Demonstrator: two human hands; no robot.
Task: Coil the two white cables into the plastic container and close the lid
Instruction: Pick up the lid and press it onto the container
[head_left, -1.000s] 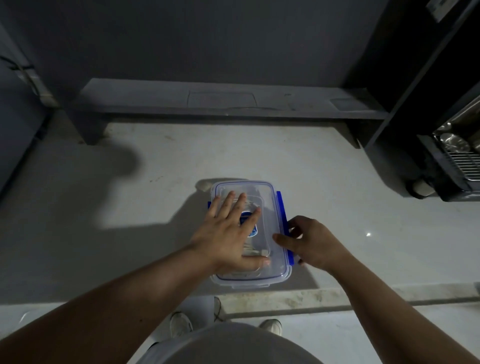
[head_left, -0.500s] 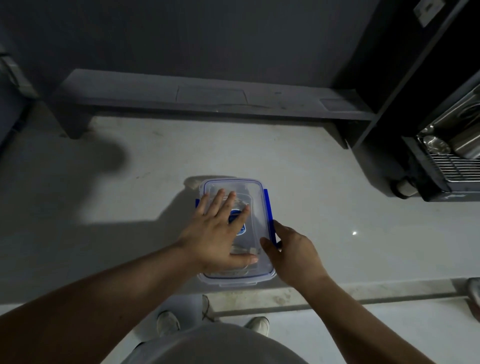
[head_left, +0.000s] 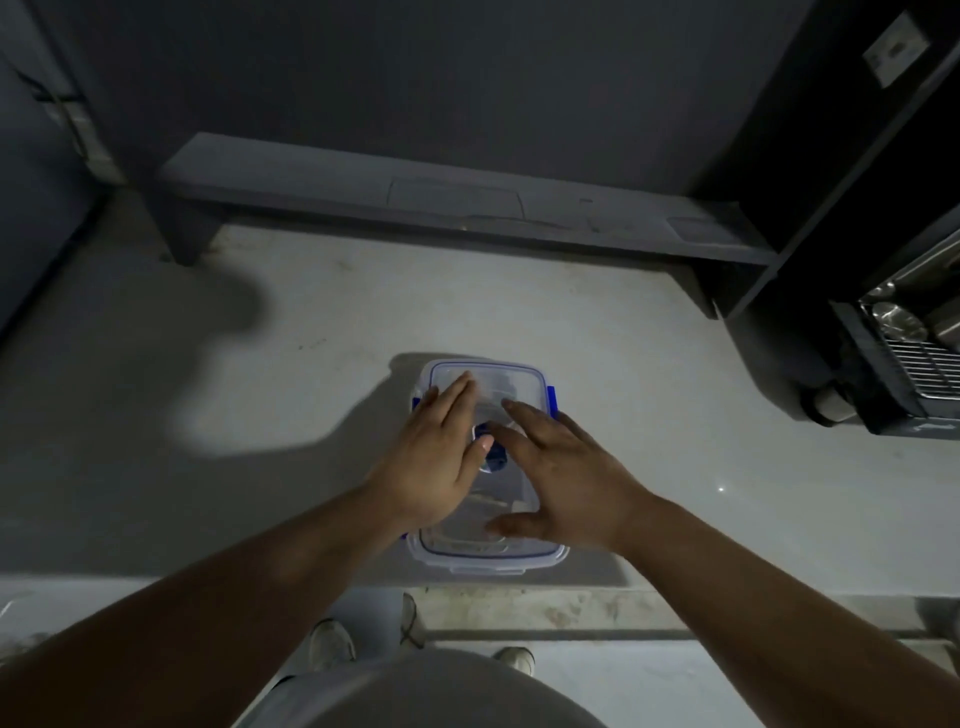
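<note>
— Hands first: what do we see?

— We see our left hand lying flat on the lid of the plastic container, fingers stretched out straight, gripping nothing. Our right hand rests flat beside it on the right half of the lid, fingers spread, thumb pointing left near the front edge, also gripping nothing.

— And where is the container?

— It stands on the pale bench, near its front edge, right before us. The lid sits on top. A blue clip shows on the right side, another blue clip just peeks out on the left.

— The white cables?

— Something pale shows through the lid; we cannot tell more.
</note>
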